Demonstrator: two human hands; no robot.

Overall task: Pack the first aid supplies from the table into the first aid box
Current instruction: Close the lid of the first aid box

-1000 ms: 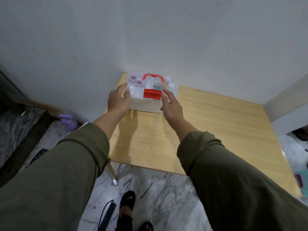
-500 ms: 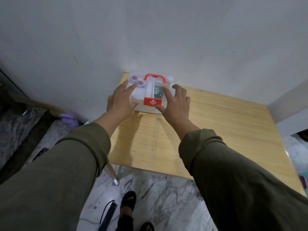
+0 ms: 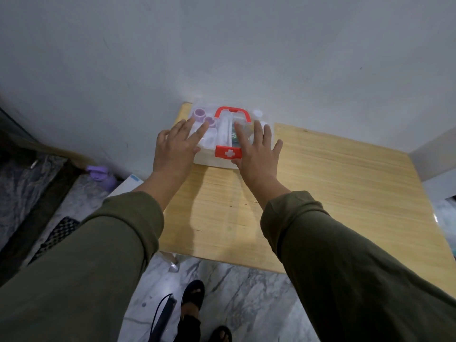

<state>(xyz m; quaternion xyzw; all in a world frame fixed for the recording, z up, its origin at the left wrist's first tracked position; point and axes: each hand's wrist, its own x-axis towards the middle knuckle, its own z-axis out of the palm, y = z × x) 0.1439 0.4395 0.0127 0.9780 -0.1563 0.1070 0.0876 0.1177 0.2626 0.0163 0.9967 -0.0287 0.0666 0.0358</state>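
Observation:
A clear plastic first aid box (image 3: 222, 138) with a red handle (image 3: 232, 111) and a red cross latch (image 3: 228, 152) stands at the table's far left corner against the wall. Its lid is down. Two purple-capped bottles (image 3: 204, 116) and other supplies show through the lid. My left hand (image 3: 176, 146) lies flat on the lid's left side, fingers spread. My right hand (image 3: 256, 150) lies flat on the right side, thumb beside the latch. Neither hand holds anything.
The wooden table (image 3: 320, 193) stretches right and toward me. A white wall stands just behind the box. On the marble floor to the left are a purple bottle (image 3: 101, 175) and a black mat (image 3: 59, 230). My sandalled feet (image 3: 195, 299) show below the table edge.
The red latch has swung down to the box's front, showing its white cross. Both hands went from the box's front edge up onto the lid, fingers flattening.

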